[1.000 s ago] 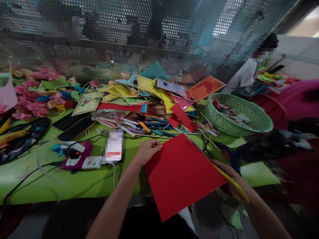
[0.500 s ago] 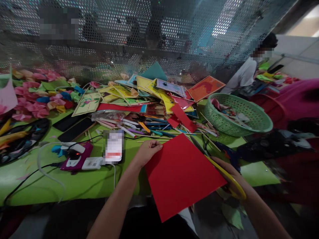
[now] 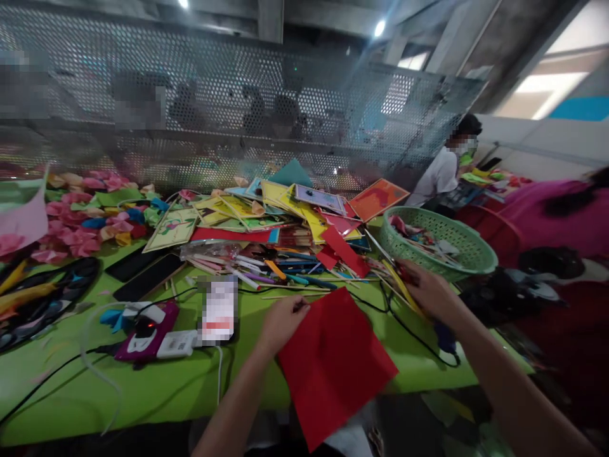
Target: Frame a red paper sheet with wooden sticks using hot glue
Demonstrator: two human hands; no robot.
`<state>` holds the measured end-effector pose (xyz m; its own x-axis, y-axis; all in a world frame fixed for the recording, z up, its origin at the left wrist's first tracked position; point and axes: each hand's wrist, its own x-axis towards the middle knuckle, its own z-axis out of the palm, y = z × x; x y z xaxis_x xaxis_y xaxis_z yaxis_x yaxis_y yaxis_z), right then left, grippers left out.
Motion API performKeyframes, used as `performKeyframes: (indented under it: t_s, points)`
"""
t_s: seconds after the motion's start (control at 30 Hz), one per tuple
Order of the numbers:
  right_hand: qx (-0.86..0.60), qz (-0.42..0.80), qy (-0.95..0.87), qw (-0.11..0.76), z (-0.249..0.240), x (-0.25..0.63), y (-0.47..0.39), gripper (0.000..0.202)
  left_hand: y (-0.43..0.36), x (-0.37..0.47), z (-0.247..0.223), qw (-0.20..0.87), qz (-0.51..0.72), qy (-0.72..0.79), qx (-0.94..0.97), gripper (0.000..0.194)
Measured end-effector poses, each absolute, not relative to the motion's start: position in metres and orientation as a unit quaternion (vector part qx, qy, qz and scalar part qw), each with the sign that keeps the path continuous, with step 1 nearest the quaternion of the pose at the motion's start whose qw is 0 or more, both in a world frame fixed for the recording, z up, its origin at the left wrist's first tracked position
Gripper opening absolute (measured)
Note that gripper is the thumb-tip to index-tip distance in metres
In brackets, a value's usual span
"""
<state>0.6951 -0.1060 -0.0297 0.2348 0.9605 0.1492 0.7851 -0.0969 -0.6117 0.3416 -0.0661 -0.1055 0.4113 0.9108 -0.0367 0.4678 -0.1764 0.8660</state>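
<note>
My left hand (image 3: 285, 320) pinches the upper left edge of a red paper sheet (image 3: 337, 365), which hangs at the table's front edge. Yellow-handled scissors (image 3: 402, 285) are in my right hand (image 3: 425, 289), to the right of the paper and apart from it. Their blades point up and left, towards the green basket (image 3: 440, 244). Smaller red paper pieces (image 3: 346, 251) lie on the pile of pencils behind the sheet.
The green table (image 3: 162, 393) bears a phone (image 3: 219, 311), a purple power strip (image 3: 147, 333) with cables, pencils, colourful cards (image 3: 304, 206) and paper flowers (image 3: 80, 219). People are at the right, one in white (image 3: 438, 171).
My right hand has moved up and right with the scissors, away from the red sheet. My left hand still holds the sheet. The camera view has tilted upward.
</note>
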Motion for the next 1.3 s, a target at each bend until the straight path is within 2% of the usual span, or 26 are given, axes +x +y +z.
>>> performKeyframes:
  t_s: [0.13, 0.37, 0.77, 1.07, 1.3]
  points:
    - [-0.752, 0.069, -0.615, 0.226, -0.019, 0.686, -0.047, 0.061, -0.071, 0.340, -0.095, 0.366, 0.231, 0.499, 0.751, 0.022]
    - [-0.824, 0.015, -0.552, 0.129, -0.039, 0.671, 0.027, 0.054, -0.073, 0.339, -0.087, 0.307, 0.191, 0.483, 0.797, 0.025]
    - [-0.862, -0.018, -0.506, 0.016, -0.066, 0.667, 0.033, 0.048, -0.073, 0.344, -0.090, 0.233, 0.138, 0.481, 0.834, 0.029]
    - [-0.850, -0.045, -0.524, -0.001, -0.061, 0.668, 0.020, 0.045, -0.075, 0.342, -0.090, 0.203, 0.164, 0.512, 0.818, 0.023]
    - [-0.784, -0.071, -0.612, 0.078, -0.038, 0.639, -0.018, 0.038, -0.084, 0.333, -0.066, 0.208, 0.165, 0.511, 0.818, 0.020]
